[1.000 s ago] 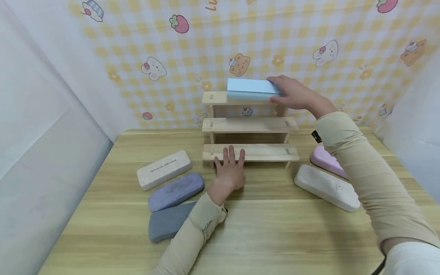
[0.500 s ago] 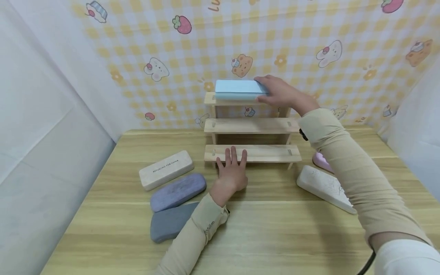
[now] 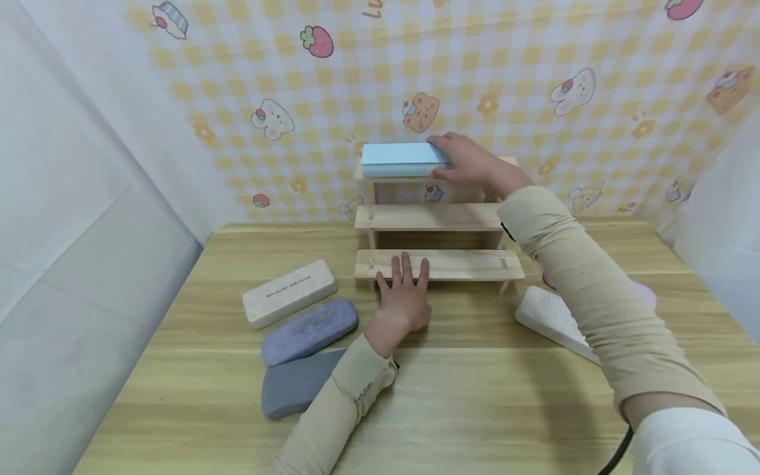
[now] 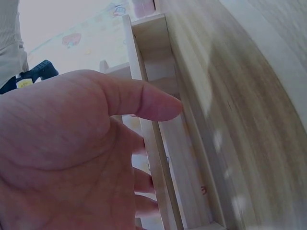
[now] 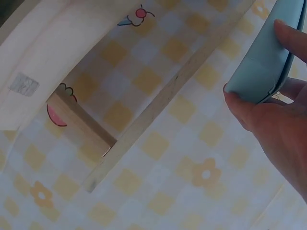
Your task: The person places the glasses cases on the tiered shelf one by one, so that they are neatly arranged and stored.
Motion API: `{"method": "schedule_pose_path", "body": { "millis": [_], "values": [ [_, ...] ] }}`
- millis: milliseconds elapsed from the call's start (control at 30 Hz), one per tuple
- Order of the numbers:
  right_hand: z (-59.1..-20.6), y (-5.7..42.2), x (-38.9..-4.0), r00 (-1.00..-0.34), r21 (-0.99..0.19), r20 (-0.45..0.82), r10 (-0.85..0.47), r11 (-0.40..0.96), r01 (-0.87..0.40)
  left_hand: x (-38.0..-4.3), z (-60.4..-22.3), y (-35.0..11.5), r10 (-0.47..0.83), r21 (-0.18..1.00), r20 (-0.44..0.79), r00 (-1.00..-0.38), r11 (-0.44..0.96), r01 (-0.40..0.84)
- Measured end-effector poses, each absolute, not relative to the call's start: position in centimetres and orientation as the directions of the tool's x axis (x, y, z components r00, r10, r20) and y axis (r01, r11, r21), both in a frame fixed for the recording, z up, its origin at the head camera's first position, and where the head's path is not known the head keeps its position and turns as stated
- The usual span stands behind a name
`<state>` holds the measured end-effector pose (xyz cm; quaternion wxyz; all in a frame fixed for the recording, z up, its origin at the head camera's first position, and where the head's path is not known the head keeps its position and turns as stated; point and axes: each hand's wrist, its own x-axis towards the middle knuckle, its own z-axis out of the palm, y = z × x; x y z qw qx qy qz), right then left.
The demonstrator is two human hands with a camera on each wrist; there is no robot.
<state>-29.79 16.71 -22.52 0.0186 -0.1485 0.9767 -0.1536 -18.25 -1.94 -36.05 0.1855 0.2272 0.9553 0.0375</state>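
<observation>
My right hand (image 3: 472,161) grips the right end of a light blue glasses case (image 3: 400,160) at the top tier of a three-tier wooden display stand (image 3: 436,216). In the right wrist view, thumb and fingers pinch the end of the blue case (image 5: 261,62) from both sides. My left hand (image 3: 404,303) lies with fingers spread, fingertips on the left part of the bottom tier. The left wrist view shows my left thumb extended by the edge of a wooden board (image 4: 156,153).
On the left lie a white glasses case with lettering (image 3: 289,293), a purple case (image 3: 310,332) and a grey-blue case (image 3: 297,382). To the right, my forearm partly covers a white embossed case (image 3: 552,318) and a pink case (image 3: 644,295). A checked cloth (image 3: 332,99) hangs behind.
My right hand has moved the light blue case leftward along the top tier and slightly down, to the tier's left end. My left hand keeps its place on the bottom tier.
</observation>
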Motion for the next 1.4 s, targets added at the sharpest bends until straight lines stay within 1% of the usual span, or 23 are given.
{"method": "schedule_pose_path", "body": {
  "millis": [267,833,1167,1200,1400],
  "values": [
    [-22.3,16.2,-30.4,-0.944,-0.290,0.046,-0.326,0.900,-0.325,-18.3,-36.2,-1.5,0.453,0.142,-0.333,-0.827,0.891,0.431],
    [-23.8,16.1,-31.5,-0.952,-0.341,0.033,-0.305,0.892,-0.298,-18.4,-36.5,-1.3,0.441,0.093,-0.339,-0.831,0.895,0.437],
    [-23.8,16.2,-31.9,-0.951,-0.362,0.012,-0.309,0.885,-0.292,-18.4,-36.5,-1.5,0.433,0.067,-0.324,-0.841,0.897,0.436],
    [-23.8,16.1,-31.9,-0.951,-0.365,0.007,-0.309,0.885,-0.290,-18.7,-37.3,-1.4,0.435,0.065,-0.306,-0.847,0.897,0.438],
    [-24.0,15.9,-32.3,-0.949,-0.386,0.005,-0.317,0.874,-0.294,-18.7,-37.2,-1.6,0.427,0.047,-0.302,-0.852,0.899,0.435]
  ]
}}
